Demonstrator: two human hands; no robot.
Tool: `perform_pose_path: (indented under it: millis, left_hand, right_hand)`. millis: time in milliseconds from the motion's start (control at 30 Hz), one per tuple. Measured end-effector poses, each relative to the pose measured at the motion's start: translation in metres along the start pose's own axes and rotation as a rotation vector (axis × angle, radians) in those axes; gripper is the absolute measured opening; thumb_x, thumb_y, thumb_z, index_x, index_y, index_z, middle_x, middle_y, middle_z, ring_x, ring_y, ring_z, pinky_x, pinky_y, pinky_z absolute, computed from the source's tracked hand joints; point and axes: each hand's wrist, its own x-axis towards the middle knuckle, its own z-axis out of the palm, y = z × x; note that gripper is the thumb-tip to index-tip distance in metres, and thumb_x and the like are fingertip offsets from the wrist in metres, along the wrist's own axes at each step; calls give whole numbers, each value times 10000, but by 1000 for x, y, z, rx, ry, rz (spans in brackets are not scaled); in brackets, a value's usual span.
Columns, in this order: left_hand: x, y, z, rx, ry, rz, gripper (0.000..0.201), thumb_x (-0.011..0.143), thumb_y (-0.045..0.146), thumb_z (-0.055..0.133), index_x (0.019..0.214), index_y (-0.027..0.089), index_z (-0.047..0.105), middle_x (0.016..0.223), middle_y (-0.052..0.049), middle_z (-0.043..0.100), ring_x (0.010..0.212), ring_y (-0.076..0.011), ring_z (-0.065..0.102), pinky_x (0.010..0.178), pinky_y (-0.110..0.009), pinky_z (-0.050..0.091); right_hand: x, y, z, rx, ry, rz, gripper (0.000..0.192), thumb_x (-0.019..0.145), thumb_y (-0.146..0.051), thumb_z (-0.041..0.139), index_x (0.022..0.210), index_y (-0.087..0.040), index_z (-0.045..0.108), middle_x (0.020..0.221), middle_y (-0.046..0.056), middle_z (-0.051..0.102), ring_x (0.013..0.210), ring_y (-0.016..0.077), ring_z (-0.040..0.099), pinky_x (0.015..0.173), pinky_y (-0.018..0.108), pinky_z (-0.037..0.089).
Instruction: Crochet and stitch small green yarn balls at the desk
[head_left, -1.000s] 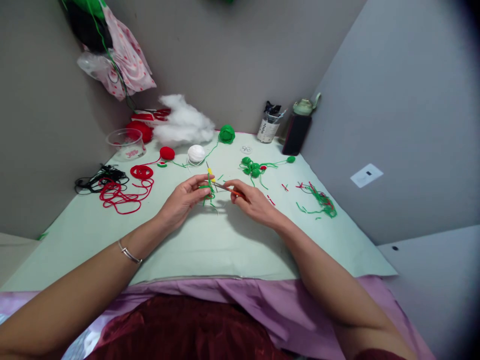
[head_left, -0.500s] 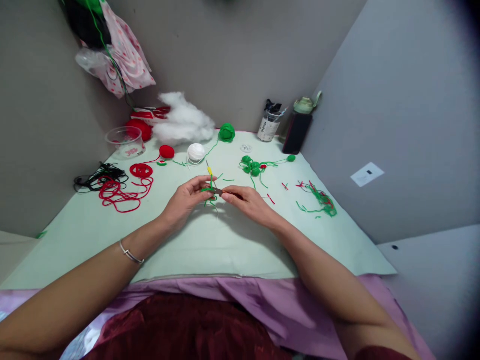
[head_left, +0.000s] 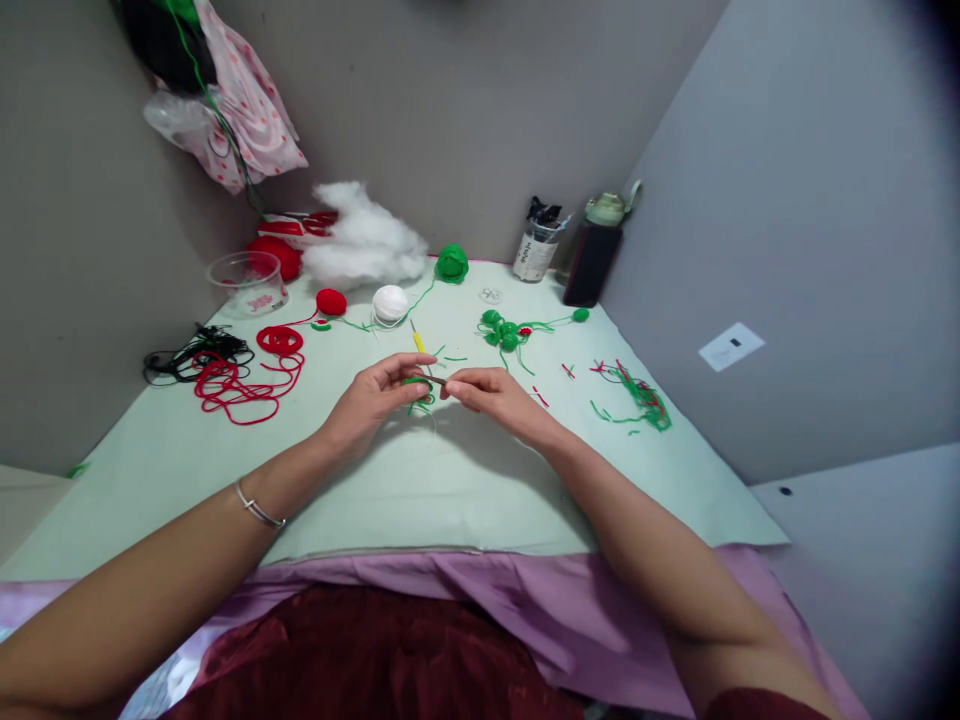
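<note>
My left hand [head_left: 375,395] pinches a small green yarn piece [head_left: 417,383] between thumb and fingers, above the middle of the table. Loose green strands hang below the fingertips, and the piece is partly hidden by them. Opposite it, my right hand [head_left: 487,392] is closed around small dark thread snips [head_left: 433,379], whose narrow end points left at the yarn. Most of the snips' body is covered by my right fingers. Just beyond my left fingertips lies a yellow-handled crochet hook [head_left: 418,341], with short green yarn ends [head_left: 454,358] beside it.
Behind are a white yarn ball [head_left: 391,303], red ball [head_left: 331,302], green ball [head_left: 452,264] and white stuffing [head_left: 364,245]. Tangled red yarn [head_left: 240,385] lies left. Green crocheted pieces [head_left: 508,335] and yarn scraps [head_left: 645,398] lie right. A bottle [head_left: 604,212] stands near the wall.
The snips have turned in my right hand and now look thinner, seen more edge-on. A green strand that stood up by my left fingertips has dropped. The view has shifted slightly.
</note>
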Motion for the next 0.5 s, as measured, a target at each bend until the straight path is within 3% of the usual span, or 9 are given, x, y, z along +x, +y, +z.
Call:
perform_pose_path:
  millis: [133, 233, 400, 500]
  left_hand:
    - [1, 1, 0, 3, 14, -7, 403, 786, 307, 787, 1175, 221, 726, 933, -22, 657, 836, -154, 617, 809, -290, 481]
    - [0, 3, 2, -26, 28, -30, 391, 794, 329, 777, 1160, 202, 718, 887, -9, 626, 796, -145, 607, 772, -290, 497]
    - [6, 19, -8, -51, 108, 0, 408, 744, 320, 809, 1119, 187, 719, 834, 1, 621, 687, -114, 571, 660, -261, 475]
    - [14, 33, -31, -44, 296, 116, 360, 701, 298, 823, 1036, 197, 735, 857, -4, 634, 636, -92, 530, 606, -242, 444]
  right_hand:
    - [-6, -7, -23, 49, -209, -23, 404, 934, -503, 589, 1073, -151, 732, 746, 4, 593, 717, 128, 523, 672, 255, 408]
    - [-9, -6, -31, -78, -308, -56, 346, 959, -451, 578, 1087, -174, 741, 996, 51, 707, 903, 168, 628, 822, 292, 469]
    - [7, 18, -5, -605, 102, -105, 267, 1010, -244, 495, 1158, -180, 707, 1139, 96, 674, 1025, 207, 608, 893, 328, 448]
    - [23, 32, 11, -870, 118, -105, 324, 1006, -165, 470, 1290, -184, 624, 1253, 119, 623, 1144, 237, 536, 889, 334, 441]
